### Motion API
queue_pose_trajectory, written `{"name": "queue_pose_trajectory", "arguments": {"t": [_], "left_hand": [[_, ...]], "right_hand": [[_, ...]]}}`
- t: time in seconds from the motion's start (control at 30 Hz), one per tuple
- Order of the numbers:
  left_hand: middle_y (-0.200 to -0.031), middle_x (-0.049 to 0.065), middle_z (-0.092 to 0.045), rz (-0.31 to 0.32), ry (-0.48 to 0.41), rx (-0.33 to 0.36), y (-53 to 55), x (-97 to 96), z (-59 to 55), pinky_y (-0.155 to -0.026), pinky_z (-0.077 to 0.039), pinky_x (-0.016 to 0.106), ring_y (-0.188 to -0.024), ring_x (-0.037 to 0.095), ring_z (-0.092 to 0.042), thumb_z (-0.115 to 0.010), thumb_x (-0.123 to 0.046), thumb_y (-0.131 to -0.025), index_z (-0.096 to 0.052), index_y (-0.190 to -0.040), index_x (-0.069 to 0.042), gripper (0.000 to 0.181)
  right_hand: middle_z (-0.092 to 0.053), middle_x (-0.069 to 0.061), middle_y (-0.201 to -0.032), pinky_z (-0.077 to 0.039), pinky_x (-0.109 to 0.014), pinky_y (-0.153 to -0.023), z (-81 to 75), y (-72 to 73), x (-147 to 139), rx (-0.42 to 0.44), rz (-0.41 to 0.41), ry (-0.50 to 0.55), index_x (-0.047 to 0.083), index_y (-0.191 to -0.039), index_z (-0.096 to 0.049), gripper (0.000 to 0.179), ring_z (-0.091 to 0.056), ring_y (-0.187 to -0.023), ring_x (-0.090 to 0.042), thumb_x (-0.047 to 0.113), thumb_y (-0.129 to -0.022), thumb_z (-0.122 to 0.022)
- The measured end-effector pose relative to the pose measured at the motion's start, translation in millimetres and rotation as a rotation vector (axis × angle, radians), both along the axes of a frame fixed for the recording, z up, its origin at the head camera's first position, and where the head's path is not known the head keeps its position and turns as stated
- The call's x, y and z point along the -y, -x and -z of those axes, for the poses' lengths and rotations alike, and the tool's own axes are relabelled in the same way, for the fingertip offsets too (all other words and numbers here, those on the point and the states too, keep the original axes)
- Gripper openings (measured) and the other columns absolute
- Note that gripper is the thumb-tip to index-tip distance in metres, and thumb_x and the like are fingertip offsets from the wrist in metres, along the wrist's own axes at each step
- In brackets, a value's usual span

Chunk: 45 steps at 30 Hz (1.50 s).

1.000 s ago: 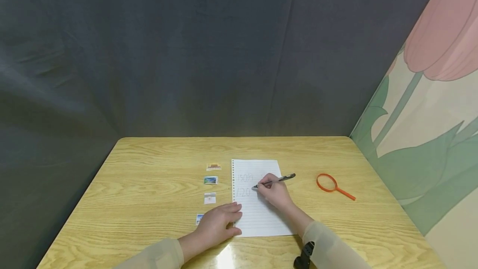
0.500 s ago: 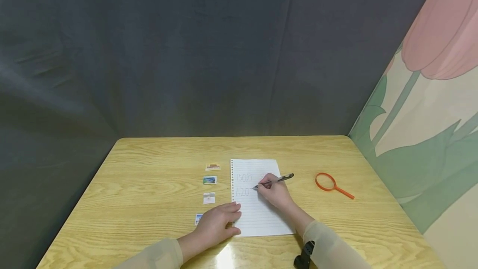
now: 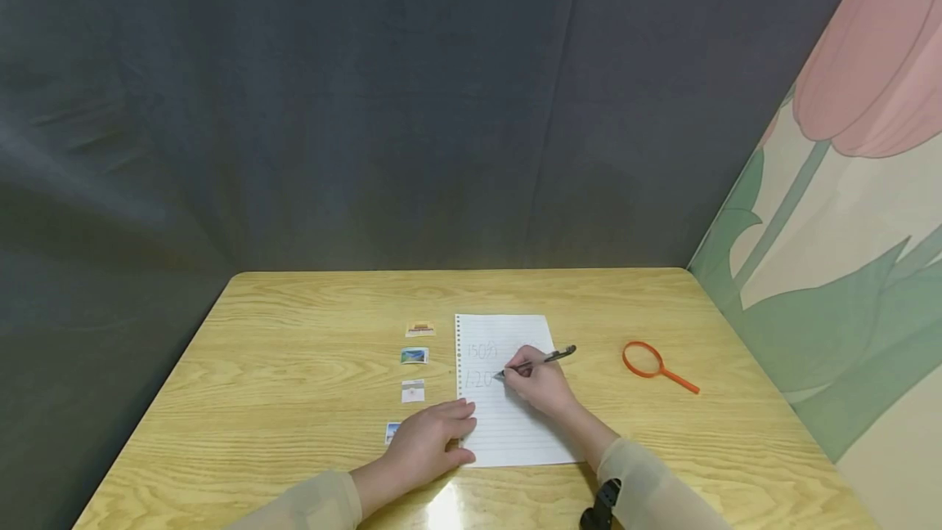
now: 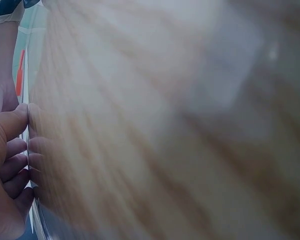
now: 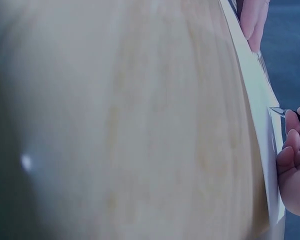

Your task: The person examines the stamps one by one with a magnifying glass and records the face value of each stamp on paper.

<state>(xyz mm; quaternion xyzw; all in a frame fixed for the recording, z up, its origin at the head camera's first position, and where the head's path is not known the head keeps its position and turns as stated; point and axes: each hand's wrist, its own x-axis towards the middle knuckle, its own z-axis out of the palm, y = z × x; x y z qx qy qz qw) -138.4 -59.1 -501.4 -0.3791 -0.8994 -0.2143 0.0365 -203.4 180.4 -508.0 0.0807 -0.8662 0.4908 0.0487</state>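
Right hand: the right hand [image 3: 540, 383] pinches a black pen [image 3: 557, 355] between thumb and fingers; the other fingers are curled under; the side of the hand rests on the paper.
Pen: it leans, with its back end up and to the right; its tip is down at the paper, just beside the end of the second row of writing.
Paper: the white paper [image 3: 515, 440] lies flat in front of the person, between the small pictures and the magnifying glass; it has thin lines, and a row of little holes down its left edge.
Writing: the top row [image 3: 482, 351] says 150 with a sign after it; the row below [image 3: 478, 379] looks like 1.20.
Left hand: the left hand [image 3: 429, 442] rests on the low left edge of the paper; its fingers are spread and nearly straight, not wrapped around anything.
Small pictures: four sit in a column left of the paper; a yellow one [image 3: 420, 329] on top, then a blue and green one [image 3: 414, 356], then a pale one [image 3: 413, 391]; the lowest, a blue one [image 3: 392, 432], is partly hidden by the left hand.
Magnifying glass: the orange magnifying glass [image 3: 661, 368] lies right of the paper, well apart from both hands.
Table: the table [image 3: 294, 366] is yellow wood; a dark cloth [image 3: 368, 105] hangs behind it.
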Motion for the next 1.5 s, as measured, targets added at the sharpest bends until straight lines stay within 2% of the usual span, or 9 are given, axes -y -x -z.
{"name": "queue_pose_trajectory", "arguments": {"t": [0.17,0.33,0.43,0.63,0.87,1.03,1.13,1.33,1.5], "left_hand": [[-0.135,0.005,-0.061,-0.001,-0.005,0.005,0.0,0.2,-0.6,-0.103,-0.047,0.035,-0.127,0.02,-0.055,-0.078,-0.033,-0.084,-0.071,-0.092,-0.015,0.021],[-0.135,0.005,-0.061,0.001,-0.002,0.005,-0.3,0.3,-1.4,-0.103,-0.047,0.035,-0.127,0.02,-0.055,-0.078,-0.034,-0.084,-0.066,-0.084,-0.016,0.021],[-0.134,0.005,-0.062,0.002,-0.001,0.003,-0.5,0.2,-1.6,-0.103,-0.047,0.035,-0.126,0.02,-0.055,-0.078,-0.033,-0.084,-0.069,-0.087,-0.015,0.021],[-0.135,0.005,-0.061,-0.002,0.002,0.001,-0.8,-0.4,-1.4,-0.103,-0.047,0.035,-0.127,0.02,-0.055,-0.078,-0.033,-0.084,-0.074,-0.105,-0.013,0.029],[-0.135,0.005,-0.061,0.0,0.001,0.011,-1.0,-0.2,-1.6,-0.103,-0.047,0.035,-0.127,0.02,-0.055,-0.078,-0.033,-0.084,-0.074,-0.104,-0.013,0.028],[-0.135,0.005,-0.061,0.002,0.002,0.024,-1.6,0.0,-2.3,-0.103,-0.047,0.035,-0.127,0.02,-0.055,-0.078,-0.034,-0.085,-0.074,-0.108,-0.013,0.031],[-0.135,0.005,-0.061,0.004,0.0,0.021,-1.7,0.1,-1.9,-0.103,-0.047,0.035,-0.127,0.02,-0.055,-0.077,-0.034,-0.085,-0.074,-0.109,-0.013,0.032],[-0.135,0.006,-0.061,0.004,-0.01,0.011,-0.9,0.4,0.1,-0.103,-0.047,0.037,-0.127,0.021,-0.055,-0.078,-0.034,-0.085,-0.074,-0.111,-0.012,0.034],[-0.135,0.006,-0.061,0.005,-0.013,0.011,-0.7,0.8,0.9,-0.103,-0.048,0.038,-0.127,0.022,-0.055,-0.078,-0.034,-0.085,-0.074,-0.108,-0.013,0.032]], "right_hand": [[-0.061,0.003,-0.068,-0.041,-0.019,-0.053,0.6,0.4,-5.8,-0.028,0.04,-0.019,0.005,-0.078,-0.066,0.004,-0.052,-0.061,-0.011,0.001,-0.08,-0.068],[-0.06,0.003,-0.069,-0.042,-0.019,-0.051,1.4,-0.7,-8.1,-0.029,0.036,-0.011,0.003,-0.08,-0.066,0.002,-0.052,-0.06,-0.01,0.003,-0.08,-0.068],[-0.06,0.003,-0.067,-0.041,-0.019,-0.049,0.7,-1.7,-7.1,-0.024,0.017,0.01,0.004,-0.08,-0.067,0.003,-0.051,-0.058,-0.01,0.003,-0.08,-0.069],[-0.059,0.005,-0.068,-0.04,-0.019,-0.053,-0.6,-2.7,-4.4,-0.035,-0.011,-0.015,0.008,-0.08,-0.067,0.008,-0.051,-0.06,-0.009,0.001,-0.08,-0.069],[-0.06,0.005,-0.068,-0.039,-0.018,-0.051,-2.6,-7.7,-3.2,-0.008,-0.061,-0.012,0.008,-0.079,-0.067,0.008,-0.049,-0.059,-0.009,0.0,-0.081,-0.069],[-0.059,0.002,-0.066,-0.039,-0.018,-0.046,-1.8,-7.2,-2.6,0.018,0.004,0.021,0.009,-0.077,-0.066,0.013,-0.05,-0.054,-0.01,-0.003,-0.081,-0.068],[-0.059,0.003,-0.065,-0.04,-0.018,-0.047,-1.0,-6.3,-3.2,-0.01,0.035,0.016,0.008,-0.077,-0.066,0.012,-0.05,-0.055,-0.009,-0.003,-0.08,-0.068],[-0.061,0.004,-0.069,-0.042,-0.02,-0.054,-1.3,-5.0,-4.4,-0.032,0.021,-0.018,0.005,-0.08,-0.067,0.005,-0.052,-0.061,-0.01,0.001,-0.08,-0.069],[-0.061,0.004,-0.07,-0.042,-0.019,-0.052,-2.0,-7.0,-6.5,-0.001,-0.005,-0.03,0.004,-0.08,-0.067,0.003,-0.051,-0.061,-0.01,0.003,-0.079,-0.069]]}}
